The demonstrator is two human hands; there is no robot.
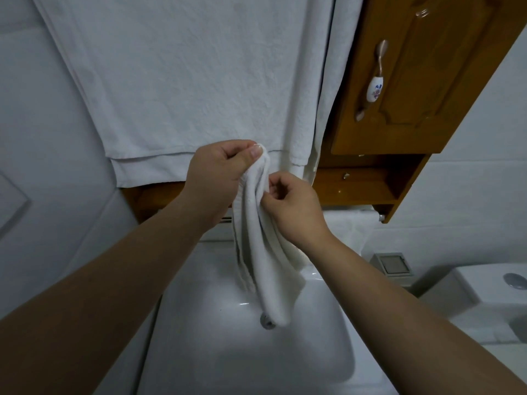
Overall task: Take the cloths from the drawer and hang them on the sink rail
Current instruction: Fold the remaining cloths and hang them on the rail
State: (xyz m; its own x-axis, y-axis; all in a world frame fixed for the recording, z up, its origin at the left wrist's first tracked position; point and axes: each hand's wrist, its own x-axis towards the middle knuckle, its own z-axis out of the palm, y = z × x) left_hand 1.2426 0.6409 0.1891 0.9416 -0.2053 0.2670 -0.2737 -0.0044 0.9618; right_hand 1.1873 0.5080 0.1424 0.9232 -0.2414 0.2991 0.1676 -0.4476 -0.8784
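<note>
Cloth (263, 252), white, long axis vertical over sink (228, 352); left hand (219, 172) pinches its top, right hand (293, 206) pinches an edge; rail (380, 217) far right, right hand nearer.

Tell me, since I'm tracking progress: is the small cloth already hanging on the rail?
No: both the left hand and right hand hold the cloth above the sink.

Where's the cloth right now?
Centre of the head view: the cloth hangs over the sink, pinched at its top by the left hand and right hand.
</note>
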